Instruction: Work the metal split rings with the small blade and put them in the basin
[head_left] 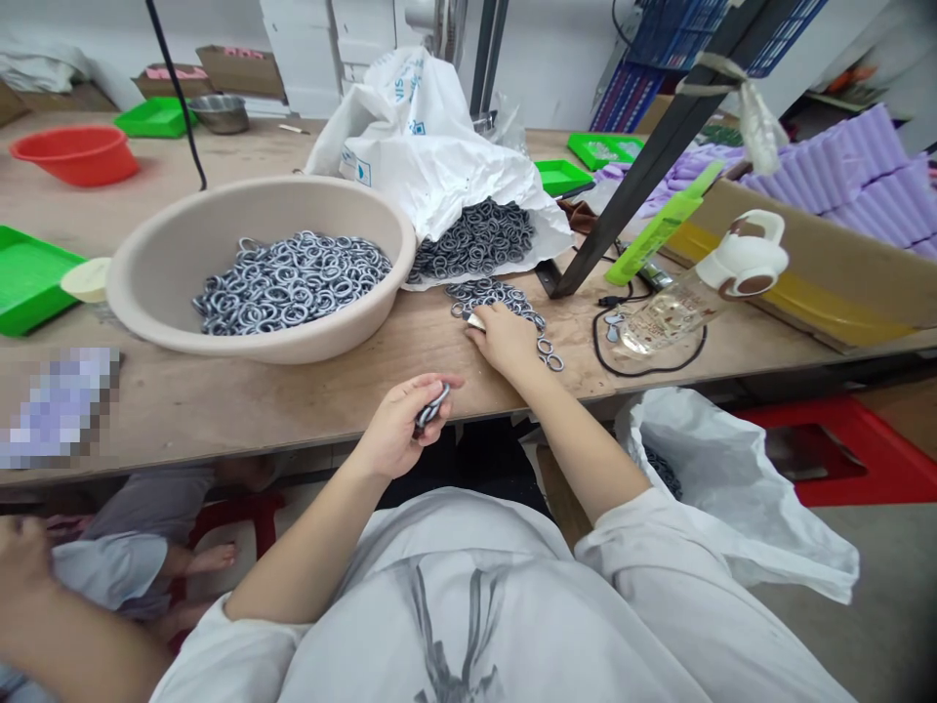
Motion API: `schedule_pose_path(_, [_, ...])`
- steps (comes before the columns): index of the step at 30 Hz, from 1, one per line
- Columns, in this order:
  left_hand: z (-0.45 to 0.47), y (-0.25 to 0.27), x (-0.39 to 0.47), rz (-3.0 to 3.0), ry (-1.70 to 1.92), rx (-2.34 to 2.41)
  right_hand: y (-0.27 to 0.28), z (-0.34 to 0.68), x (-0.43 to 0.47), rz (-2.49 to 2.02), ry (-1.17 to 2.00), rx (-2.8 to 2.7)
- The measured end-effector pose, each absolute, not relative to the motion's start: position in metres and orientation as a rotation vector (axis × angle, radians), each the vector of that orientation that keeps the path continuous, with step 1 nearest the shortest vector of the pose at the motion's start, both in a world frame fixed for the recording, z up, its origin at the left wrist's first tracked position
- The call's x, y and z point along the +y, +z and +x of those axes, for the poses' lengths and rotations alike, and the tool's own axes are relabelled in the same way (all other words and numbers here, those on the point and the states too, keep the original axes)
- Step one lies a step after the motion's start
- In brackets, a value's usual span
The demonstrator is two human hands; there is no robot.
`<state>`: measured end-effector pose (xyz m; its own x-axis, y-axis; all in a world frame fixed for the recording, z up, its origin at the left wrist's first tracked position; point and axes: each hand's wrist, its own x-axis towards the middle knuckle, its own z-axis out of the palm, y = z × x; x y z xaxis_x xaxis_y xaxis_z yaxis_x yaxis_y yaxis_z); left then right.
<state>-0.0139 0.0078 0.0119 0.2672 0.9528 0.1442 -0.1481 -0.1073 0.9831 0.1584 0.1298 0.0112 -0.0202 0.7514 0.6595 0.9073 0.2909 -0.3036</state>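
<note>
White shirt (454, 625) | left hand (399, 427) closed around some rings (433, 403) | right hand (509, 342) at ring pile (492, 291), grip I cannot tell | step: seemingly gathering; next needs careful pinch

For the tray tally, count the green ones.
4: one tray at the left edge, one beside the metal bowl, two at the back, right of the white bag. More may be hidden.
</note>
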Motion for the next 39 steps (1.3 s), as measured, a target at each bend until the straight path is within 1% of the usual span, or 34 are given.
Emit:
schedule_pose_path(2, [-0.017,0.013,0.012,1.256,1.202,0.844,0.016,0.157,0.136,-1.506,-0.288,-1.828])
schedule_pose_path(4, [-0.018,0.016,0.015,1.131,1.260,0.823,0.018,0.157,0.140,-1.423,-0.215,-1.774])
schedule_pose_path(6, [-0.018,0.019,0.018,1.014,1.286,0.797,0.013,0.157,0.137,-1.138,0.037,-1.709])
schedule_pose_path(9, [-0.013,0.019,0.022,0.977,1.277,0.797,-0.004,0.150,0.117,-0.461,0.545,-1.536])
schedule_pose_path(10, [-0.010,0.018,0.023,1.005,1.260,0.798,-0.011,0.146,0.107,-0.306,0.620,-1.486])
schedule_pose_path(12, [-0.004,0.014,0.024,1.085,1.233,0.793,-0.025,0.137,0.086,-0.220,0.626,-1.418])
schedule_pose_path(14, [0.002,0.010,0.023,1.166,1.256,0.784,-0.034,0.131,0.070,-0.198,0.497,-1.422])
schedule_pose_path(17, [0.006,0.007,0.020,1.242,1.332,0.795,-0.038,0.127,0.058,-0.167,0.350,-1.437])
schedule_pose_path(19, [0.006,0.007,0.017,1.264,1.329,0.797,-0.037,0.127,0.057,-0.138,0.352,-1.456])
schedule_pose_path(21, [0.004,0.008,0.015,1.284,1.297,0.778,-0.036,0.129,0.057,-0.107,0.402,-1.464])
schedule_pose_path(25, [0.002,0.010,0.011,1.365,1.264,0.747,-0.036,0.132,0.056,-0.152,0.730,-1.465])
schedule_pose_path(27, [0.002,0.009,0.010,1.393,1.266,0.742,-0.035,0.131,0.055,-0.160,0.770,-1.487])
schedule_pose_path(30, [0.002,0.008,0.008,1.389,1.246,0.746,-0.031,0.129,0.055,-0.106,0.648,-1.474])
schedule_pose_path(36, [0.001,0.010,0.006,1.365,1.236,0.758,-0.028,0.132,0.059,-0.204,0.590,-1.464])
schedule_pose_path(39, [0.001,0.010,0.005,1.334,1.289,0.775,-0.031,0.137,0.051,-0.250,0.427,-1.561])
